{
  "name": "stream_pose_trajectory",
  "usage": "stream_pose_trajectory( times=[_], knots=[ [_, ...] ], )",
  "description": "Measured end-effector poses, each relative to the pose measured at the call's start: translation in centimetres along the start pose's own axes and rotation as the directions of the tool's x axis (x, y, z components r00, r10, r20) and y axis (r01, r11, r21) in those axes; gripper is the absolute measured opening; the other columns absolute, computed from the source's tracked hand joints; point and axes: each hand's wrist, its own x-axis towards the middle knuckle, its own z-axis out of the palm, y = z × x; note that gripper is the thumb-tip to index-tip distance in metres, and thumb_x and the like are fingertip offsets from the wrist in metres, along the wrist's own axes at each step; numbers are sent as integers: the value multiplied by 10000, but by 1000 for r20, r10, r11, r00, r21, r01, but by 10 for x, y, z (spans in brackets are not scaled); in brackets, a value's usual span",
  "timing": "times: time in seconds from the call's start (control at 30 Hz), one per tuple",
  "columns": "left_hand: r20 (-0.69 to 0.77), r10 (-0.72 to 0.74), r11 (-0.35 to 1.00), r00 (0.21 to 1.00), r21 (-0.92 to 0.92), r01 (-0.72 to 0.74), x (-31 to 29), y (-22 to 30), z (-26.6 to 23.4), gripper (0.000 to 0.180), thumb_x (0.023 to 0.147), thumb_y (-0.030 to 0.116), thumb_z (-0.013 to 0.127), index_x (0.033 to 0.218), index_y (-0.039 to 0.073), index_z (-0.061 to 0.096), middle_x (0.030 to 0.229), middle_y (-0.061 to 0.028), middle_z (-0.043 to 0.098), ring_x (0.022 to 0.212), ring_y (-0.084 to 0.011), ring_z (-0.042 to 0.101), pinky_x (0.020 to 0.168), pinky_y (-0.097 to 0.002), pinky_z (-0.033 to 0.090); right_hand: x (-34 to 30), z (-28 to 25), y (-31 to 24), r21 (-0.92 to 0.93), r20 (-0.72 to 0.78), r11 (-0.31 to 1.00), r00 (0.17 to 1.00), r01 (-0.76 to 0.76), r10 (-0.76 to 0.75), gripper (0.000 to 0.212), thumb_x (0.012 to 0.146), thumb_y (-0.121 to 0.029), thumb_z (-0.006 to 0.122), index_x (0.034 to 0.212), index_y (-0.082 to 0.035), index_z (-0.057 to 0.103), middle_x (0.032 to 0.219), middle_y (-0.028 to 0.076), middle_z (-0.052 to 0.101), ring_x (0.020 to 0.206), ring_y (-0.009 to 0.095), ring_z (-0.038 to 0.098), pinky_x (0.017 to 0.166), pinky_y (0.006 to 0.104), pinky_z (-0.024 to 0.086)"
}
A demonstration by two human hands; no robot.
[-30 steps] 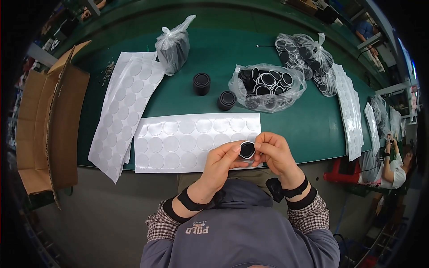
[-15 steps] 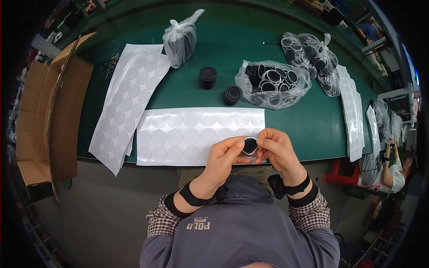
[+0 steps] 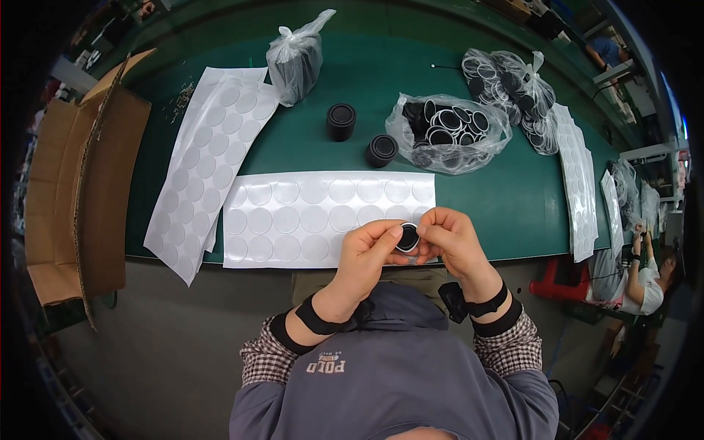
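Observation:
Between my two hands is a round black disc [image 3: 408, 237] with a white rim, held over the near edge of the table. My left hand [image 3: 372, 249] pinches it from the left, thumb on its face. From the right, my right hand [image 3: 449, 238] grips its edge with thumb and forefinger; whether a thin film sits in those fingertips is too small to tell. Under and beyond the hands lies a white sheet of round stickers [image 3: 293, 220], along the table's front edge.
An open clear bag [image 3: 493, 150] of similar discs lies beyond my hands. Two black stacks of discs, a left one [image 3: 341, 122] and a right one [image 3: 381, 150], stand beside it. More sticker sheets [image 3: 198, 165], a tied bag [image 3: 295, 70] and a cardboard box [image 3: 110, 191] are leftward. A co-worker [image 3: 645, 282] sits at far right.
Both hands still hold the disc. It has turned slightly and shifted a little to the left and up, and the right fingers have moved along its edge.

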Motion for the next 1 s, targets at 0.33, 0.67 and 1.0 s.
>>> stream_pose_trajectory(
  times=[0.33, 0.67, 1.0],
  knots=[
    [-21, 28, 999, 999, 21, -27, -2, -1, 2, 222, 885, 111, 452, 1008, -46, 550, 896, -106, 608, 768, -175, 624, 630, -236, 529, -3, 5, -1, -97, -47, 994, 998, 47, -52, 89, 768, -68, 572, 752, 9, 530, 603, 50, 552, 481, 100, 536, 447, 221, 484],
    [-20, 66, 997, 998, 43, -65, -2, -4, 4, 213, 882, 117, 459, 978, -47, 557, 869, -92, 606, 737, -159, 619, 641, -243, 524, -6, 4, -1, -87, -50, 995, 998, 45, -49, 64, 761, -41, 563, 760, 22, 550, 635, 40, 545, 516, 83, 527, 453, 218, 483],
    [6, 139, 981, 990, 133, -139, -4, -3, 9, 106, 826, 46, 547, 893, -33, 571, 782, -51, 611, 686, -61, 561, 611, -177, 454, -16, 10, 1, -251, -48, 949, 977, 190, -208, 69, 768, -33, 559, 756, 25, 524, 665, 39, 550, 530, 79, 533, 491, 209, 470]
  ],
)
